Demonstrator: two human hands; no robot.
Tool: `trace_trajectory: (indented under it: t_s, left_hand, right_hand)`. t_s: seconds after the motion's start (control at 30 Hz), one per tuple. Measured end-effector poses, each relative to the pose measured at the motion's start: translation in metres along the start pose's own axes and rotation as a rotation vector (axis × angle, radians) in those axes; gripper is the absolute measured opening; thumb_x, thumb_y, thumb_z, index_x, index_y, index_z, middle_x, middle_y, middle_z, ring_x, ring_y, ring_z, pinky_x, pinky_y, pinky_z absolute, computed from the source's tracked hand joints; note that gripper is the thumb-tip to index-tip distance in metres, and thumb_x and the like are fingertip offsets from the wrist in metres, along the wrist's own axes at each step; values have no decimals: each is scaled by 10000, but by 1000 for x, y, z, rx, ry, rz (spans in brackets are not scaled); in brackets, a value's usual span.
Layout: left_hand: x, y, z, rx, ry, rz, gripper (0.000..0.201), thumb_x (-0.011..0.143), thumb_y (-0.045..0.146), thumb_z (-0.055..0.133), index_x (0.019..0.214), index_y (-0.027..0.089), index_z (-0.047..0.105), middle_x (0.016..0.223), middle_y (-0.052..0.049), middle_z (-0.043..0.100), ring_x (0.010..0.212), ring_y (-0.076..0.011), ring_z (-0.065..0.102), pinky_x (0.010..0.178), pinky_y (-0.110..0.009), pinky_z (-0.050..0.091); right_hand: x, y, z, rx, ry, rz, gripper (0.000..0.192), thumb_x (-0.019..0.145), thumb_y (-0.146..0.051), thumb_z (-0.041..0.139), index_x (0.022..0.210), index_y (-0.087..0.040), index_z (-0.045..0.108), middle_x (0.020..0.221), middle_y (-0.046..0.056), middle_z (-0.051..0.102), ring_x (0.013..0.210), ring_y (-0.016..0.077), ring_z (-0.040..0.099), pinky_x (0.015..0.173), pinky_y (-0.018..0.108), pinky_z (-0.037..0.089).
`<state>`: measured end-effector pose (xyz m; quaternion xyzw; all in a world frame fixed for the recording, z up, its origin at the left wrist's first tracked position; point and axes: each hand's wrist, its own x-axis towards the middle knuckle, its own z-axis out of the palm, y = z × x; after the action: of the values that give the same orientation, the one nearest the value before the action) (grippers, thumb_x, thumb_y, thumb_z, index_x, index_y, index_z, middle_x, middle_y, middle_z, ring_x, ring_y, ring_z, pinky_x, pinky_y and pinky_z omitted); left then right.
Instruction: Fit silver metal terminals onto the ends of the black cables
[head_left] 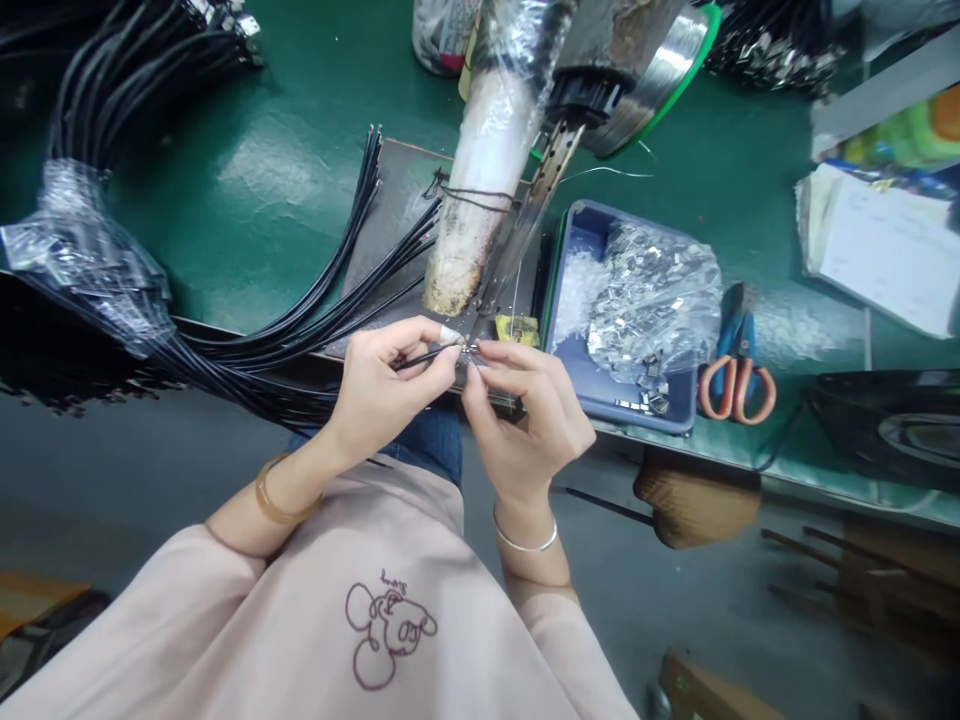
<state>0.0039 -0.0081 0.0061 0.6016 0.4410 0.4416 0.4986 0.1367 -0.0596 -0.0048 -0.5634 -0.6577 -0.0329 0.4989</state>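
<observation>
Pinching a black cable [420, 358], left hand [379, 385]; right hand's [521, 410] grip hides something tiny.

Green-topped workbench [285, 170], glare patches from overhead light. Blue tray [600, 390] of bagged metal clips at right, orange-handled scissors [739, 375] beside it, papers [885, 245] at far right. Grey floor [150, 480] below, brown brush [694, 505] and cardboard [712, 695] down there.
</observation>
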Motion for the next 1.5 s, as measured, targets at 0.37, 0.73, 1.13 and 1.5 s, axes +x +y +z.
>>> trace_trajectory:
  t_s: [0.37,0.73,1.13,1.5]
  left_hand:
    - [-5,-2,0,-4,-44,12,81,780,187,639,714,140,649,503,88,310,459,-50,243,418,-186,179]
    - [-1,0,2,25,0,58,119,796,187,624,688,159,582,518,92,257,472,-59,215,440,-212,194]
    - [-3,-1,3,106,-24,85,188,867,193,573,682,163,557,540,75,295,490,-66,252,462,-220,216]
    - [-4,-2,3,197,21,206,154,880,180,586,727,164,594,535,87,313,462,-56,257,441,-205,223]
  right_hand:
    - [-5,2,-3,-19,-20,-75,178,882,-63,680,886,-226,608,953,42,777,867,150,753,769,272,627]
    - [5,5,3,-26,-4,-58,154,902,-74,665,860,-217,625,900,12,762,841,139,740,777,265,600]
    - [4,3,1,-54,-2,-65,178,880,-58,685,844,-220,621,890,5,763,818,125,738,761,242,603]
    - [4,1,-1,-48,-3,-87,188,869,-57,687,850,-228,611,943,21,771,845,141,749,769,254,624]
